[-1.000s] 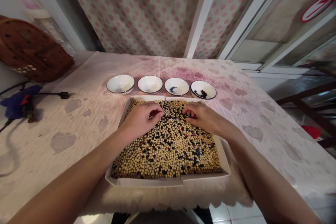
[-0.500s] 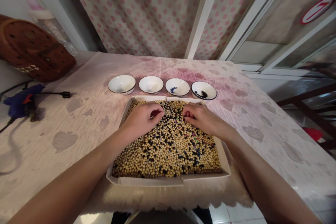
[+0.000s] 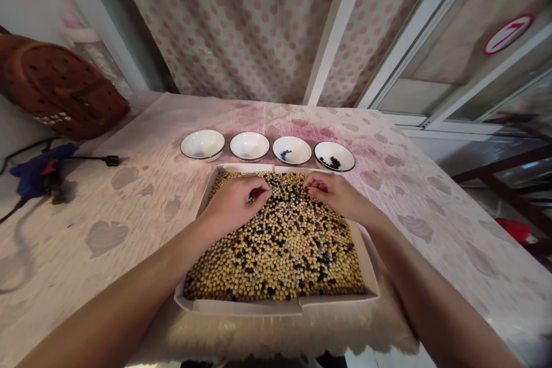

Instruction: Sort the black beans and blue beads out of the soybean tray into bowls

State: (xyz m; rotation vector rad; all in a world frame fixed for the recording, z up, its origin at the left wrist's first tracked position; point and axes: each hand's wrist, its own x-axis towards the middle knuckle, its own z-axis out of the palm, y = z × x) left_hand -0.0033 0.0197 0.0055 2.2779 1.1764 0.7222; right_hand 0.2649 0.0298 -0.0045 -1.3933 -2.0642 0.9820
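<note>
A white box [image 3: 371, 276] is filled with yellowish beans or beads [image 3: 267, 259], mixed with many black ones and a few blue, green, red and purple ones. Over its far left part, my left hand [image 3: 237, 198] has thumb and index finger pinched together. My right hand [image 3: 332, 191] is at the far right part, its fingers curled in and closed against the thumb. Whatever either hand holds, if anything, is too small to make out.
Behind the box stand white dark-rimmed bowls: two plain ones [image 3: 202, 144] [image 3: 249, 145], one bowl [image 3: 297, 146] with blue bits, one bowl [image 3: 323, 152] with black bits. At left are a blue glue gun [image 3: 41, 169], its plug [image 3: 111, 160] and a brown bag [image 3: 64, 89].
The whole view has shifted slightly, so the bowls and box sit lower. My right fingers have curled a little more. My left hand keeps its pinch in nearly the same place.
</note>
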